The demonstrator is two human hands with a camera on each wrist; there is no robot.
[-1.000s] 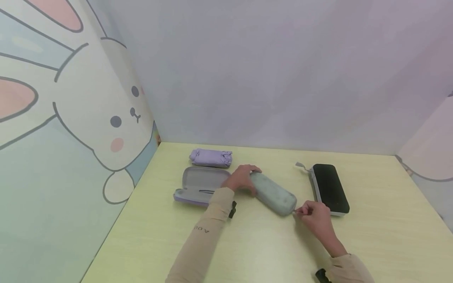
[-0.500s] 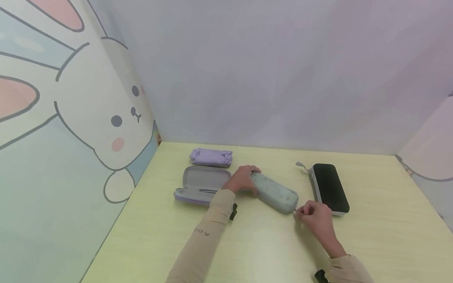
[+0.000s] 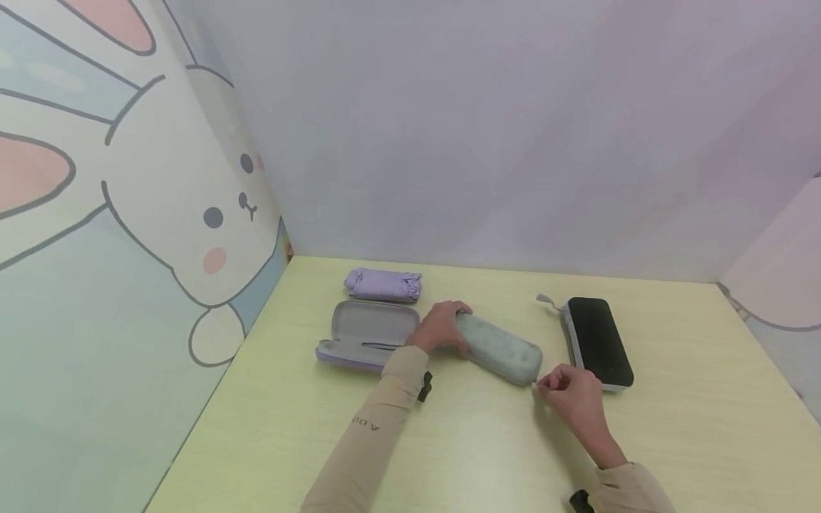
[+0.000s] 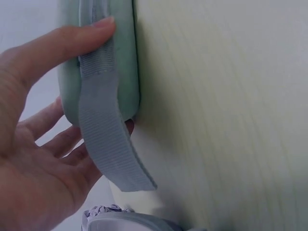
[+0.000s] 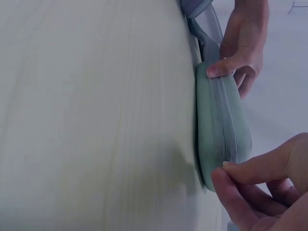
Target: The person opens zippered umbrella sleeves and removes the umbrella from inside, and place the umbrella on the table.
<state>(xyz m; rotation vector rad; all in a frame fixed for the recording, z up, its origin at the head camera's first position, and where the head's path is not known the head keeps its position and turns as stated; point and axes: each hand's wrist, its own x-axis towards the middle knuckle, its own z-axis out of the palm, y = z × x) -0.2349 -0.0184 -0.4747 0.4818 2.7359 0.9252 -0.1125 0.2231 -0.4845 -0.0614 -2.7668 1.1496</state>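
Note:
A pale green zip case (image 3: 500,348) lies aslant on the table between the two hands. My left hand (image 3: 442,328) grips its far left end, thumb over the zip side and fingers behind, as the left wrist view shows. From that end hangs a grey fabric strap (image 4: 103,120). At the near right end, my right hand (image 3: 575,397) pinches a small pale zip pull between thumb and forefinger; the fingertips mostly hide it. The zip line (image 5: 224,118) runs along the side between both hands and looks closed.
To the left stands an open grey-lined purple case (image 3: 365,335) with a thin dark item inside, partly behind the left arm. Behind it lies a crumpled purple bundle (image 3: 383,285). A black-topped case (image 3: 599,342) with a strap lies right. A wall (image 3: 500,142) borders the table's back.
The green case's near right end has swung slightly right and away from me. My left hand has shifted a little with it; the right hand stays nearly in place.

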